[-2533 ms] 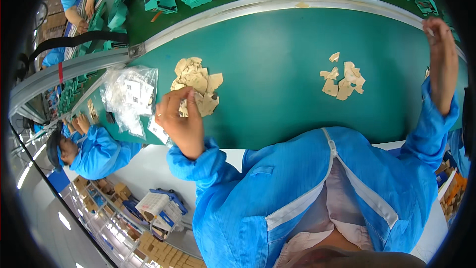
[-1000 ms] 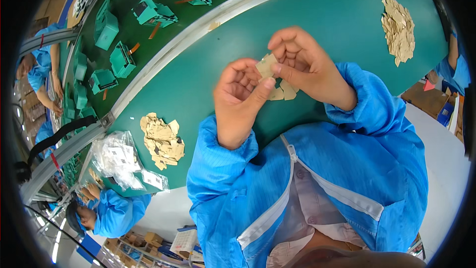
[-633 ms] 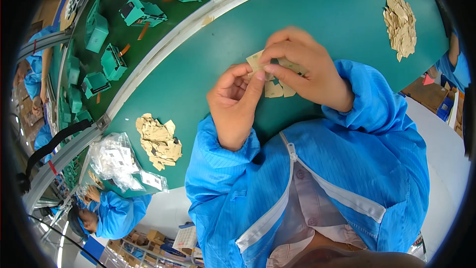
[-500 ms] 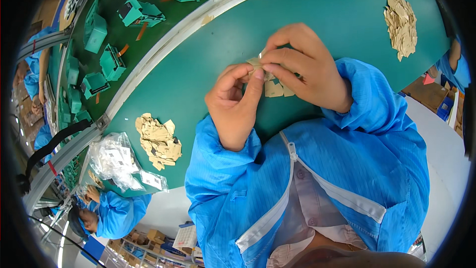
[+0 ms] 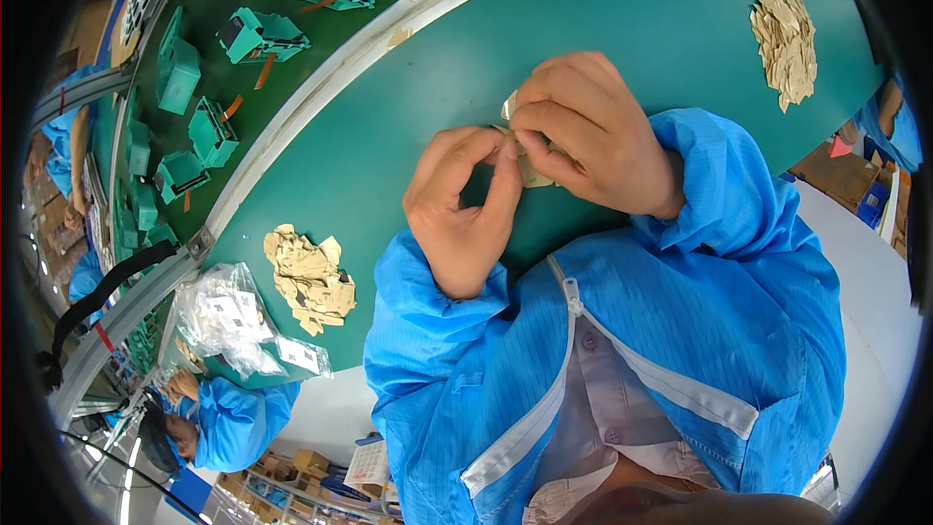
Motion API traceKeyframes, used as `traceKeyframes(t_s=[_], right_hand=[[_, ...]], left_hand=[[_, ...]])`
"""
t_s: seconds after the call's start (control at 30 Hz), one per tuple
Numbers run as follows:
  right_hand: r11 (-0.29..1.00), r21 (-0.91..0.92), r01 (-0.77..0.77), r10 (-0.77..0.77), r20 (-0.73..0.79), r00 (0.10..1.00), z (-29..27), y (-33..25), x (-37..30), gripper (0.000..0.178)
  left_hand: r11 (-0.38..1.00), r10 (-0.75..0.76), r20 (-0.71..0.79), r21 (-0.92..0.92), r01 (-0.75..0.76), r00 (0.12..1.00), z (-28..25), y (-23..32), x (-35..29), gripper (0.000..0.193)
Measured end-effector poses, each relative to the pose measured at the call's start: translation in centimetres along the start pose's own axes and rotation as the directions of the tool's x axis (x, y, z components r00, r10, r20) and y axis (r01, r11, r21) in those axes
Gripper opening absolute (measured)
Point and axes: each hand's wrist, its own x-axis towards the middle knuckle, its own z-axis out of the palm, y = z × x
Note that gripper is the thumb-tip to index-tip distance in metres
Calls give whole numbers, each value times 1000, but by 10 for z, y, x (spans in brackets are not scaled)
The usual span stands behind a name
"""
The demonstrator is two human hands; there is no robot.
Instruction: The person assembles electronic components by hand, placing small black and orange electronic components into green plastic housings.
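Note:
Over the green table [image 5: 389, 175], my hands meet with their fingertips close together. My left hand [image 5: 459, 204] is closed in a pinch on a small tan piece, mostly covered by the fingers. Between the fingertips of my right hand [image 5: 593, 131], also pinched, a small pale, shiny piece [image 5: 509, 105] sticks out. Another tan piece [image 5: 534, 175] shows just below the hands, partly hidden by them. One heap of flat tan pieces [image 5: 311, 280] lies to the left, beside my left sleeve. A second tan heap [image 5: 783, 39] lies at the far right.
A clear plastic bag [image 5: 228, 316] with white labels sits at the table's left end. Beyond the pale rail [image 5: 321, 87], green plastic housings [image 5: 260, 36] with orange strips stand on a dark green belt. A co-worker in blue [image 5: 238, 418] is at the lower left.
The hands have drawn closer over the tan pieces, and fewer of those show below them. The green housings beyond the rail have shifted left and slightly down in the view.

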Motion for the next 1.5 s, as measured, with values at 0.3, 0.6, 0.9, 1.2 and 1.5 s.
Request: traceKeyframes(t_s=[0.3,0.6,0.9,1.2,1.5], right_hand=[[978,172,-116,111,39,993,-2,1,-1,12],[999,-9,32,-32,8,999,0,1,-3,17],[990,-53,-131,130,-12,991,-16,10,6,17],[989,117,-88,78,88,993,-6,3,-2,13],[957,244,-156,115,173,978,-5,5,-5,8]], left_hand=[[904,-241,34,-356,237,970,-4,-2,-1,11],[986,-87,-5,-140,86,996,-1,-1,-2,9],[991,-121,71,-40,124,990,-7,-1,-3,8],[942,-155,95,-285,176,983,-2,-3,-2,9],[990,-74,84,-110,83,994,-1,1,1,5]])
